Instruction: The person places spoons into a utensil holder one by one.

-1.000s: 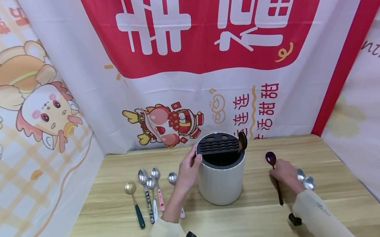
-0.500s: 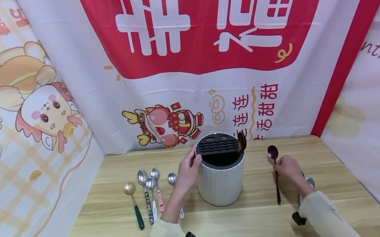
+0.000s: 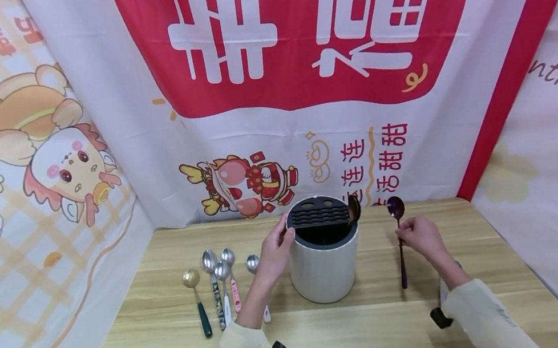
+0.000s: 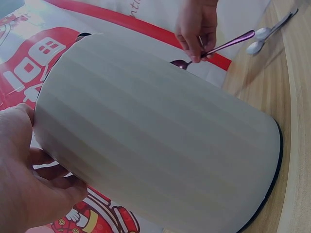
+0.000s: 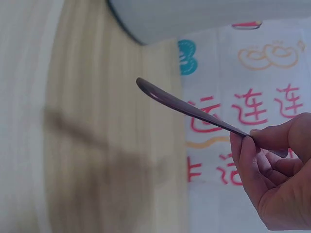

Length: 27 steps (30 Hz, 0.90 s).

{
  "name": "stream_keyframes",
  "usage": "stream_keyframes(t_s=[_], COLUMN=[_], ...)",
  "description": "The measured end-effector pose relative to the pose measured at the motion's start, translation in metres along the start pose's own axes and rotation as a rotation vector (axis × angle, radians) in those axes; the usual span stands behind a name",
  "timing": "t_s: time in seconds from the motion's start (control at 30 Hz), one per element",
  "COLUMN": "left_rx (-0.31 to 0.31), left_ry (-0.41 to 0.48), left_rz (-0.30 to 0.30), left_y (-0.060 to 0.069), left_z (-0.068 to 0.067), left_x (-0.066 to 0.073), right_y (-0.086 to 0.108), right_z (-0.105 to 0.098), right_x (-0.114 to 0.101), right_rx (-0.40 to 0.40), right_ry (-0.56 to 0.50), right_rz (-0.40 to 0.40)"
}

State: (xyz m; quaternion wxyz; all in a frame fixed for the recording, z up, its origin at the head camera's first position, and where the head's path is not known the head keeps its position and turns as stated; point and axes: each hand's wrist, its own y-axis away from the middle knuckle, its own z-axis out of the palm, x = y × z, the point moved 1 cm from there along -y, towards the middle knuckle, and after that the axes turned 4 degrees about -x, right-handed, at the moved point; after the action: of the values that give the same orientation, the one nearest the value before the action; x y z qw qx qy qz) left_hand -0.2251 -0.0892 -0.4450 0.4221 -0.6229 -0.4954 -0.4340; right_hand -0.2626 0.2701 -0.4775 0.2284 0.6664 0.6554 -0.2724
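A white ribbed utensil holder [image 3: 325,272] with a black slotted insert stands upright on the wooden table. My left hand [image 3: 274,254] grips its upper left side, thumb at the rim and fingers along the wall. Between thumb and fingertips, my right hand [image 3: 422,237] pinches a dark purple spoon [image 5: 180,104] partway along its handle. The bowl points up and away, and the spoon is off the table, right of the holder and apart from it. A dark spoon [image 3: 354,209] sticks out of the holder's right side.
Several spoons lie left of the holder, among them a gold one with a green handle [image 3: 205,319] and a silver one with a pink handle [image 3: 236,294]. Silver spoons [image 4: 262,39] lie at the right, mostly hidden by the right arm. A printed cloth [image 3: 441,149] hangs behind.
My right hand has lifted the purple spoon off the table and brought it slightly forward. The left hand has stayed on the holder.
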Motion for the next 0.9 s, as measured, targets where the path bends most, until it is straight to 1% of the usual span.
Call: stream_keyframes(t_s=[0.07,0.17,0.23,0.5,0.67,0.77,0.9], left_rx=[0.001,0.003,0.003,-0.003,-0.004,-0.005,-0.012], left_ry=[-0.004,0.001,0.01,0.012,0.007,0.01,0.024], left_rz=[-0.005,0.005,0.006,0.016,-0.008,0.002,0.018], left_y=[0.0,0.0,0.0,0.0,0.0,0.001,0.001], left_z=[0.0,0.0,-0.001,-0.001,-0.001,-0.001,-0.001], left_x=[-0.001,-0.002,-0.002,-0.004,-0.002,-0.001,-0.001], right_y=[0.002,0.004,0.006,0.012,0.015,0.017,0.021], right_z=[-0.003,-0.007,-0.01,-0.02,-0.026,-0.029,-0.033], right_x=[-0.008,-0.021,-0.028,-0.05,-0.063,-0.07,-0.079], right_rx=[-0.008,-0.024,-0.033,-0.018,-0.001,0.015,0.031], right_ry=[-0.054,-0.126,-0.149,-0.117,-0.112,-0.103,-0.094], right_rz=[0.002,0.003,-0.001,-0.037,-0.092,-0.121,-0.138])
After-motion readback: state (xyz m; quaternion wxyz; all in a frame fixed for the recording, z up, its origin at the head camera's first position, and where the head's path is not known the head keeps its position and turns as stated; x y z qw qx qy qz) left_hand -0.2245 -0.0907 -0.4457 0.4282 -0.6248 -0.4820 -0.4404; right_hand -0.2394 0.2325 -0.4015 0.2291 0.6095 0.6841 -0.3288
